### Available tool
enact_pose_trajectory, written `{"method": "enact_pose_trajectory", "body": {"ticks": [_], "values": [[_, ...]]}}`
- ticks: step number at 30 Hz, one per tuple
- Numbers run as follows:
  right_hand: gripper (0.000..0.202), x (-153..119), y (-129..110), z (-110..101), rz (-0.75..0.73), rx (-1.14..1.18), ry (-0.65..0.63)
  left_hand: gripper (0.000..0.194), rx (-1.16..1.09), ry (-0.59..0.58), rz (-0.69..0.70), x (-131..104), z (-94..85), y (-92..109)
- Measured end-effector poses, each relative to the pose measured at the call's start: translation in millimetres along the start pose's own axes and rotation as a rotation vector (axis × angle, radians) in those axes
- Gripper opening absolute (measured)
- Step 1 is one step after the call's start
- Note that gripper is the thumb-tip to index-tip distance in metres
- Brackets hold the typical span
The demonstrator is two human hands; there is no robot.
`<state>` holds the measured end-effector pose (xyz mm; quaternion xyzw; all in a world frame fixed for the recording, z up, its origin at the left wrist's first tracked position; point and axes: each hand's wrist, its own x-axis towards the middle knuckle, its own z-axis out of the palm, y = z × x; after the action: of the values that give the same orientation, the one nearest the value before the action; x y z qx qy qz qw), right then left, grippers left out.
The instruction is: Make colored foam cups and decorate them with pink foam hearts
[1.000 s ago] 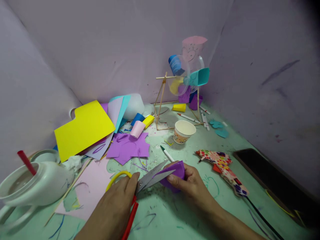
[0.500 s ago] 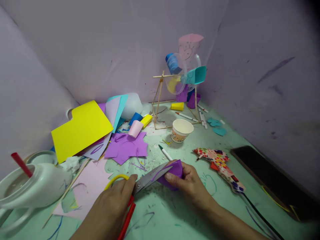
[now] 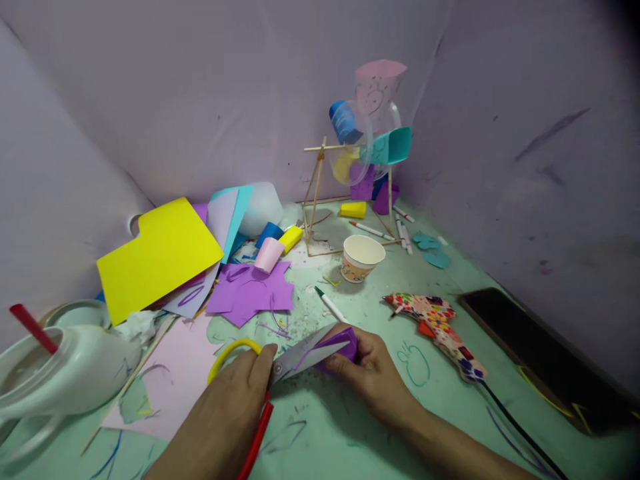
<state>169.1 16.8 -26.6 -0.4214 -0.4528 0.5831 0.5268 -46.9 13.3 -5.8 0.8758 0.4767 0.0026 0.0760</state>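
Observation:
My left hand (image 3: 227,407) is closed round the handles of a pair of scissors (image 3: 293,360), one handle yellow and the other red. The metal blades point right, parted, and reach a folded purple piece of paper (image 3: 345,347). That paper is pinched between the thumb and fingers of my right hand (image 3: 373,370). A thin purple strip lies along the blades at the paper's edge. Just behind the blades a green-tipped marker (image 3: 330,305) lies on the table. Part of the purple piece is hidden by my right fingers.
A paper cup (image 3: 363,259) stands behind my hands, near a stick frame (image 3: 314,200) carrying a wheel with coloured paper cups. Right lie a flowered glue gun (image 3: 440,327) and a phone (image 3: 540,360). Left are yellow paper (image 3: 160,260), purple scraps (image 3: 250,293) and a white teapot-like vessel (image 3: 85,367).
The purple paper has turned in my right hand, and the upper scissor blade now lies across its front. My left hand stays on the scissors. The view has shifted slightly.

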Motion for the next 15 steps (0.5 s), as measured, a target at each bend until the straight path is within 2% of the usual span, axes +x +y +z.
{"method": "enact_pose_trajectory", "body": {"ticks": [7, 12, 15], "values": [[0.007, -2.2, 6.3, -0.6, 0.005, -0.015, 0.012, 0.053, 0.093, -0.032, 0.059, -1.4, 2.8, -4.0], [0.008, -2.4, 8.3, -1.0, 0.009, -0.034, 0.014, 0.053, 0.127, -0.086, 0.014, 2.4, -3.4, 1.0], [0.004, -1.3, 7.0, 0.7, -0.022, -0.077, 0.006, 0.053, 0.115, -0.043, 0.028, 4.5, -2.5, 3.2]]}}
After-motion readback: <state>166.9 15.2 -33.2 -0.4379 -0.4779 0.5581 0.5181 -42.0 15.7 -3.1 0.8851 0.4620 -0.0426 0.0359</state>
